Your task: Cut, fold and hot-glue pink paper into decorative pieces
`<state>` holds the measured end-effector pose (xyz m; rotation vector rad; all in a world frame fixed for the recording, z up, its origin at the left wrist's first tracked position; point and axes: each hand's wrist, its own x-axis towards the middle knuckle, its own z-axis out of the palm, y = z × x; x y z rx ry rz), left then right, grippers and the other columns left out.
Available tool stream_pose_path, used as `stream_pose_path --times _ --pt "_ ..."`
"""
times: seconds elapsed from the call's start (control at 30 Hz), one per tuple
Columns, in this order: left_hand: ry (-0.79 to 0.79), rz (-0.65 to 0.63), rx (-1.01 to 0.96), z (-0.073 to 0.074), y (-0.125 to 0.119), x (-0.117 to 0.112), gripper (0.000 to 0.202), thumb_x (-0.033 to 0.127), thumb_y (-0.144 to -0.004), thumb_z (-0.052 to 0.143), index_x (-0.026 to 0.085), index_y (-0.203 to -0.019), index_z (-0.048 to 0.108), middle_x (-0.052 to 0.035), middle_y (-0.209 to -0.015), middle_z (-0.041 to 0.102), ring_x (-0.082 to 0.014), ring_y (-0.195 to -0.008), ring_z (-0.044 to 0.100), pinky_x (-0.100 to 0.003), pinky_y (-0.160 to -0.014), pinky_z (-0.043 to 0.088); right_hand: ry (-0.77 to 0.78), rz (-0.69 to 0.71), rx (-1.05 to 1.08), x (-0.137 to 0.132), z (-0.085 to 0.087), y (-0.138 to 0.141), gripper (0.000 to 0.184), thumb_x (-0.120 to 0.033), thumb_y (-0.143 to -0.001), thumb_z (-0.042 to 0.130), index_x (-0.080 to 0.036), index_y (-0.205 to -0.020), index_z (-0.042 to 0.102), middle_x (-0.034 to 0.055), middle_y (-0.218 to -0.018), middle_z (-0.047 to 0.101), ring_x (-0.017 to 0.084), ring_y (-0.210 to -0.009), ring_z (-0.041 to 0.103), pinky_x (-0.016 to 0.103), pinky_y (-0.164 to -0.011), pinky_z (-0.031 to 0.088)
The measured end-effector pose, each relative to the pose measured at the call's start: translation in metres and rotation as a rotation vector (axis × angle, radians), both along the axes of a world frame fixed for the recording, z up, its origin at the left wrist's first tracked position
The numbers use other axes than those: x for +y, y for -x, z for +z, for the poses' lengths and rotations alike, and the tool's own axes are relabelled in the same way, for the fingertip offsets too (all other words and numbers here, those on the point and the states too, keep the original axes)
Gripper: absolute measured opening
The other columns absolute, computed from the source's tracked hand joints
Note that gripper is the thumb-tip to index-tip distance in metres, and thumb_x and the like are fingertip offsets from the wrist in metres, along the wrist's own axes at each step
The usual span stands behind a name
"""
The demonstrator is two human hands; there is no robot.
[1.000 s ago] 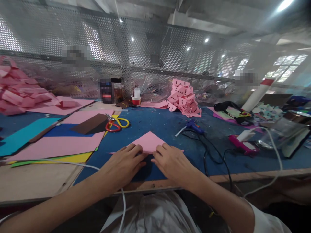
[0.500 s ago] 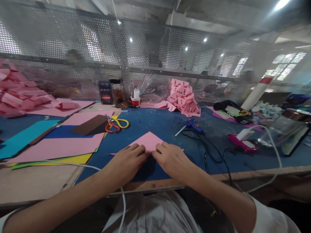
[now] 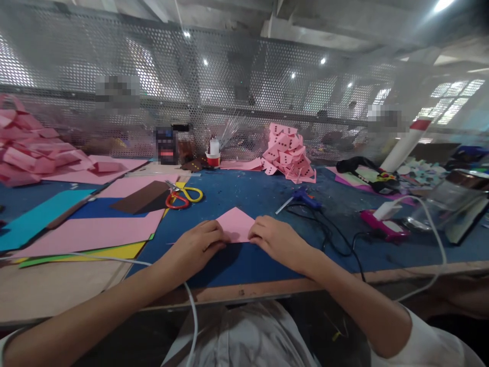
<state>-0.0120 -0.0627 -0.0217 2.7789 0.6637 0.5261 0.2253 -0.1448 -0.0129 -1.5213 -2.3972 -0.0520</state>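
Note:
A sheet of pink paper [image 3: 236, 224] lies on the blue mat in front of me, its visible part pointed at the far side and straight along the near edge. My left hand [image 3: 204, 243] is closed on its left side, fingers bent over the near edge. On the right side, my right hand [image 3: 275, 238] pinches the paper with curled fingers. Both thumbs are mostly hidden, and the hands cover the sheet's side corners. Scissors [image 3: 183, 196] with one red and one yellow handle rest beyond my left hand. Beyond my right hand is a blue glue gun [image 3: 305, 198].
Coloured paper sheets [image 3: 114, 232] lie at left, below a heap of folded pink paper [image 3: 34, 148]. Dotted pink pieces [image 3: 288, 153] are piled at the back by a red-and-white cup [image 3: 213, 157]. A magenta power strip [image 3: 384, 227] and cords sit right; a white cable [image 3: 193, 311] crosses my left arm.
My hands have moved apart along the paper's near edge, the left one leftward and the right one rightward. More of the pink paper shows between them.

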Motion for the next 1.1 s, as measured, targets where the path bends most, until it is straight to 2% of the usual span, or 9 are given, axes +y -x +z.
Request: stream_pose_path --times 0.3,0.53,0.7,0.87,1.1 --pt "-0.01 0.046 -0.019 -0.002 0.005 0.002 0.017 0.026 -0.095 0.05 0.02 -0.095 0.066 -0.0047 -0.096 0.063 -0.0186 -0.094 0.054 -0.032 -0.083 0.044 -0.112 0.043 -0.083 0.0 -0.007 -0.001 0.016 -0.022 -0.097 0.048 -0.016 -0.094 0.063 0.0058 -0.094 0.062 0.016 -0.088 0.054 0.029 -0.077 0.041" --pt "-0.051 0.068 0.01 -0.003 0.004 0.002 0.018 0.026 -0.096 0.048 0.018 -0.09 0.063 -0.0048 -0.093 0.061 -0.0194 -0.09 0.052 -0.033 -0.081 0.042 -0.027 0.023 0.036 -0.002 -0.001 0.0 0.011 -0.017 -0.093 0.052 -0.017 -0.093 0.063 0.0043 -0.093 0.061 0.014 -0.089 0.055 0.026 -0.077 0.041" --pt "-0.084 0.088 0.012 -0.003 0.002 0.002 0.02 0.028 -0.097 0.046 0.017 -0.089 0.061 -0.0051 -0.09 0.062 -0.0201 -0.087 0.053 -0.034 -0.08 0.043 0.015 -0.01 0.069 -0.002 0.002 0.0 0.012 -0.018 -0.095 0.051 -0.017 -0.093 0.062 0.004 -0.093 0.061 0.014 -0.087 0.055 0.026 -0.077 0.041" --pt "-0.073 0.104 0.0 -0.005 0.004 0.009 0.022 0.033 -0.096 0.046 0.019 -0.092 0.061 -0.0048 -0.092 0.063 -0.0203 -0.089 0.057 -0.034 -0.08 0.044 0.027 -0.058 0.088 0.0 -0.001 -0.001 0.013 -0.022 -0.097 0.05 -0.018 -0.095 0.062 0.0027 -0.094 0.061 0.014 -0.088 0.055 0.026 -0.076 0.04" --pt "0.002 0.152 0.009 -0.004 0.008 0.015 0.021 0.036 -0.094 0.048 0.02 -0.088 0.061 -0.0033 -0.087 0.063 -0.0198 -0.085 0.059 -0.032 -0.076 0.044 0.069 -0.125 0.123 0.004 -0.002 -0.002 0.01 -0.023 -0.095 0.055 -0.018 -0.092 0.063 0.0013 -0.093 0.062 0.013 -0.087 0.056 0.026 -0.076 0.039"
